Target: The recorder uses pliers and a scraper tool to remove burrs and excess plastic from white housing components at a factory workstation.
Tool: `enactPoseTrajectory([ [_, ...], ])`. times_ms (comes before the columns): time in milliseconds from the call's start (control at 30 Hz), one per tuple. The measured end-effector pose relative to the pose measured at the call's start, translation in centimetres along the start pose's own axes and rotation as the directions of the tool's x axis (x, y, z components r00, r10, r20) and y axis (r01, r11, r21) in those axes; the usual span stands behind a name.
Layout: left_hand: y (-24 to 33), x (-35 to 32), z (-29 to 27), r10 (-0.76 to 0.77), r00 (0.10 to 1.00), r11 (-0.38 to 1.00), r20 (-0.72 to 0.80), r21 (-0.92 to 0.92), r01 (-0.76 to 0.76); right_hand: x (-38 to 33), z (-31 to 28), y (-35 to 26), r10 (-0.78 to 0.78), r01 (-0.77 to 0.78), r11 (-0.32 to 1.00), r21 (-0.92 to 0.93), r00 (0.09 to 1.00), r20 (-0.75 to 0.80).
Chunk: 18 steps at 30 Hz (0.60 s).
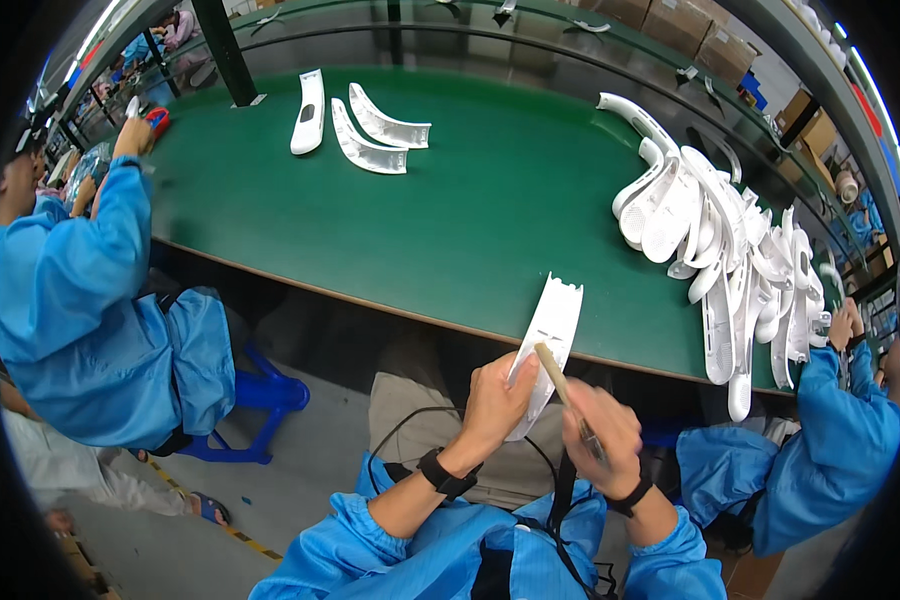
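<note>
My left hand [500, 402] is closed around the edge of a long white curved plastic shell [555, 318] in front of me. The shell leans over the table's near edge, its notched end upward and its inner side showing. In my right hand [602, 428] is a slim tan stick-like tool [551, 368], with a darker greyish part lower down by the palm. Its tan tip meets or lies just over the shell's inner face; its exact kind is unclear.
A large heap of similar white shells [715, 215] covers the right of the green table [450, 250]. At the back left lie two curved shells [375, 152] and a white piece with a dark oval [308, 112]. People in blue smocks sit left and right; a blue stool [260, 400] stands at left.
</note>
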<state>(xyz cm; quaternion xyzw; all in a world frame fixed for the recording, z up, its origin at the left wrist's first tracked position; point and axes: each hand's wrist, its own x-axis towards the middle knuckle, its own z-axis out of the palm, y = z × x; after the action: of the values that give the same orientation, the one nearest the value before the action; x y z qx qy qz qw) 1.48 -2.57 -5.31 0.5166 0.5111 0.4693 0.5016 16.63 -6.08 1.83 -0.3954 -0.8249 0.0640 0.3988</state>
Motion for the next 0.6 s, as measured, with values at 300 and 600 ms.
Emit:
enactPoseTrajectory([
  [300,0.4,0.2,0.0,0.012,1.000,1.000,0.009,0.001,-0.012,0.1,0.1,0.2,0.065,-0.060,0.991,0.119,0.997,-0.041],
  [600,0.7,-0.2,-0.5,0.091,0.996,0.987,-0.024,0.134,-0.087,0.2,-1.3,-0.6,0.054,-0.043,0.996,0.076,0.988,-0.143],
])
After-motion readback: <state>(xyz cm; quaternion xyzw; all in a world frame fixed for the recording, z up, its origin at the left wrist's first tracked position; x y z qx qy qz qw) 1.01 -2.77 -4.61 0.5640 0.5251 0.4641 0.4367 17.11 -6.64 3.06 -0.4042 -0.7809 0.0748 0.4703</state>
